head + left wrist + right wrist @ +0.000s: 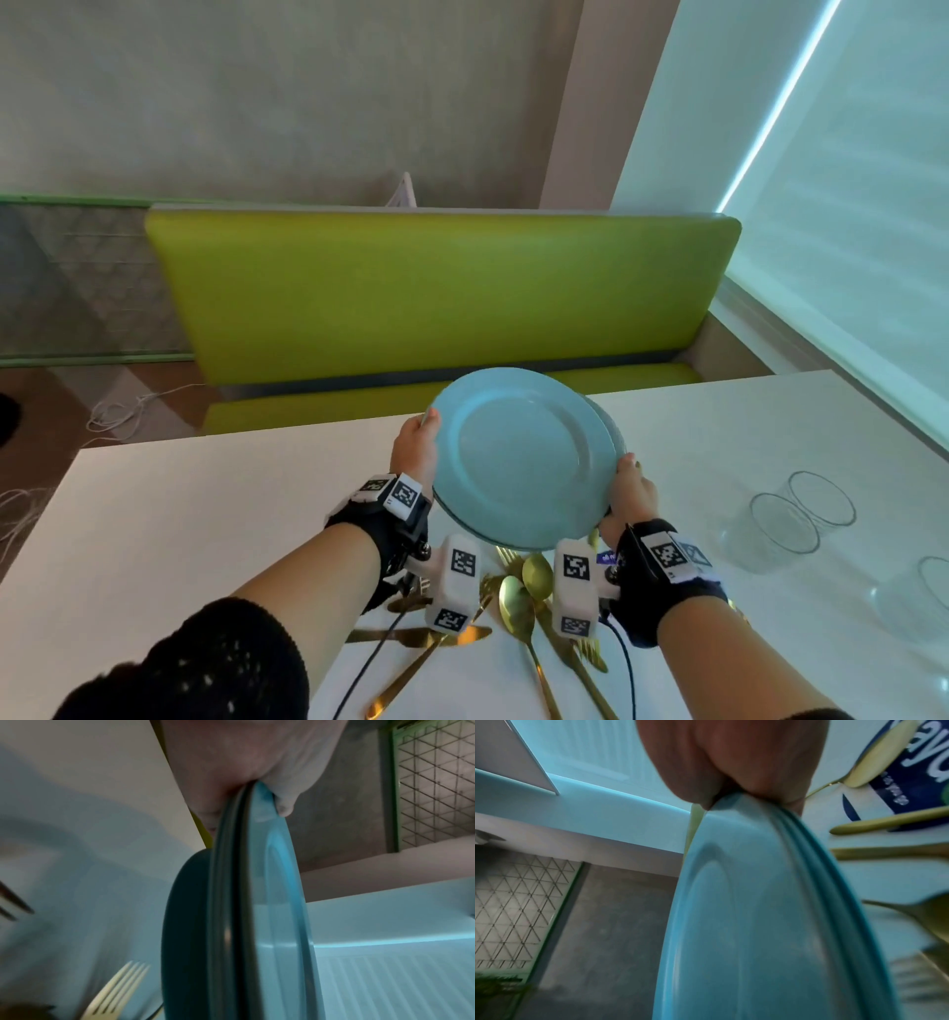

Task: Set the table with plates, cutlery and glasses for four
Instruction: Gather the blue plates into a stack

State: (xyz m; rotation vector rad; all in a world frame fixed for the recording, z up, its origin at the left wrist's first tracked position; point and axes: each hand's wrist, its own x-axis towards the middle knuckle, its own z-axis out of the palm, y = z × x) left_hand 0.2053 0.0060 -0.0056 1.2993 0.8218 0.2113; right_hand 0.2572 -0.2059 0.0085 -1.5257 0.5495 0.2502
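A stack of light blue plates [518,457] is held tilted above the white table [205,503], near its far edge. My left hand [418,447] grips the stack's left rim, thumb on top; my right hand [629,488] grips the right rim. The left wrist view shows the stacked plates [257,902] edge-on with my thumb over the rim. In the right wrist view the plates [770,923] fill the middle, pinched at the rim. Gold cutlery [518,606], spoons, forks and knives, lies loose on the table beneath my wrists. Clear glasses [801,514] stand on the right.
A green upholstered bench [436,293] runs behind the table's far edge. A window with a pale blind [847,180] is on the right. Loose white cable [123,411] lies on the floor at the left. A blue printed packet [911,770] lies by the cutlery.
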